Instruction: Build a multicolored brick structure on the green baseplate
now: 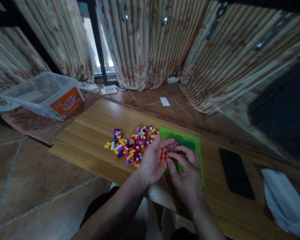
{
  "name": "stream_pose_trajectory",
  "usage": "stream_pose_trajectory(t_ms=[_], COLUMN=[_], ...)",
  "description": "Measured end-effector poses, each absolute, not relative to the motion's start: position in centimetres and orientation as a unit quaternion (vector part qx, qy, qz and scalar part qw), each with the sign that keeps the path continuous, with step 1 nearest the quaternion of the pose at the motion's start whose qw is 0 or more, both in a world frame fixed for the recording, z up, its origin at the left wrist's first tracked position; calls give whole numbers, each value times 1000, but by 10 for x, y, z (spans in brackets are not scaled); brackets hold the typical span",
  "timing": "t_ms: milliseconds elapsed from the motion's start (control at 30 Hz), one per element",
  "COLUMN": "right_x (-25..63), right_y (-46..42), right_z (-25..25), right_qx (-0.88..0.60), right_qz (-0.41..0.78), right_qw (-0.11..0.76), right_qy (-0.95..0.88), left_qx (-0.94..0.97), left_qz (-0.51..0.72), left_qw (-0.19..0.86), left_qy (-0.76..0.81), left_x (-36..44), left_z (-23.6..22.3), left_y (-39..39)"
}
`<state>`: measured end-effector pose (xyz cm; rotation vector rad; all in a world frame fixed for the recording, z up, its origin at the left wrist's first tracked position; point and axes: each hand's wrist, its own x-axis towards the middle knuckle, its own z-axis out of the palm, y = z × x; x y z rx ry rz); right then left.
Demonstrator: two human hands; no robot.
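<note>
My left hand is turned palm up, fingers stretched toward the green baseplate, with a few small orange toy bricks lying in it. Over that palm, my right hand pinches at one of the orange bricks with thumb and forefinger. Both hands cover part of the bright green studded baseplate. A darker green patch shows on the baseplate behind my fingers. Just left of my left hand spreads a loose pile of mixed small bricks in yellow, purple, red, white, blue and orange.
The wooden bench carries a dark phone-like slab and a white package on the right. A clear plastic bin with an orange label stands at the far left. Striped curtains hang behind; papers lie on the tiled floor.
</note>
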<state>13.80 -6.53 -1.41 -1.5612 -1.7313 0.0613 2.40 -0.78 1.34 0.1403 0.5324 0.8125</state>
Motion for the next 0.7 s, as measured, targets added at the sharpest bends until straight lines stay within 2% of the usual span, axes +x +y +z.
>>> stream_pose_trajectory(t_ms=[100,233,333,433,700], right_x=[147,171,184,185,173], right_y=[-65,-64,-63,-60,-50], right_z=[-13,-13,-18,-26,-38], right_qx=[-620,-670,-687,-691,-689], right_qz=[56,49,64,78,40], right_qw=[435,517,546,519,451], right_qy=[-650,-531,-475,-497,-566], left_qx=[71,117,184,263,455], left_qz=[393,419,394,361,353], left_qw=[876,810,784,780,692], left_qy=[269,394,442,438,435], left_x=[24,23,21,23,34], left_z=[13,7,4,2,-15], left_y=[-8,-6,-6,-8,-9])
